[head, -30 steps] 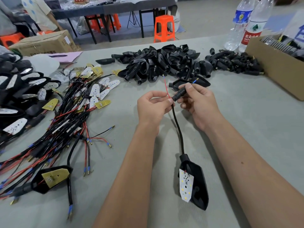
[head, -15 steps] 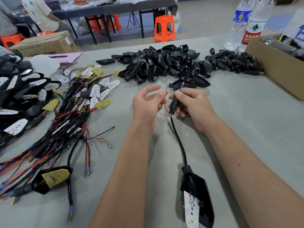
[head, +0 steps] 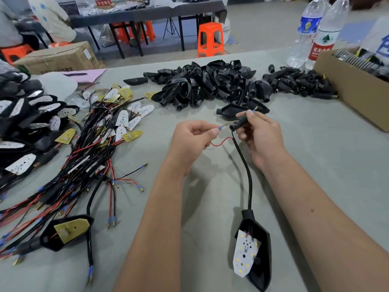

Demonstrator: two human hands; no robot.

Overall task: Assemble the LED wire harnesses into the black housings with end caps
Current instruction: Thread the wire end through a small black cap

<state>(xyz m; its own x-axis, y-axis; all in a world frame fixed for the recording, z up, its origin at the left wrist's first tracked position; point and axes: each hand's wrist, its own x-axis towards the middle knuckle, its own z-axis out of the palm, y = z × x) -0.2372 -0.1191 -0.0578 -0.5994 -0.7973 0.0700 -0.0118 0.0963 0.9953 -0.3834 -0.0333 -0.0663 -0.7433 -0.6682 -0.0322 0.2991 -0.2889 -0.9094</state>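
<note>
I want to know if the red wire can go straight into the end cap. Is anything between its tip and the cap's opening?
Nothing visible. The left hand pinches the red wire by its blue tip, which points at the open end of the end cap held in the right hand. Only open air lies in the gap between them.

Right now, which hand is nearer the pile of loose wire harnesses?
Left. The left hand pinches the red wire just right of the harness pile; the right hand, gripping the black end cap, sits farther right.
</note>
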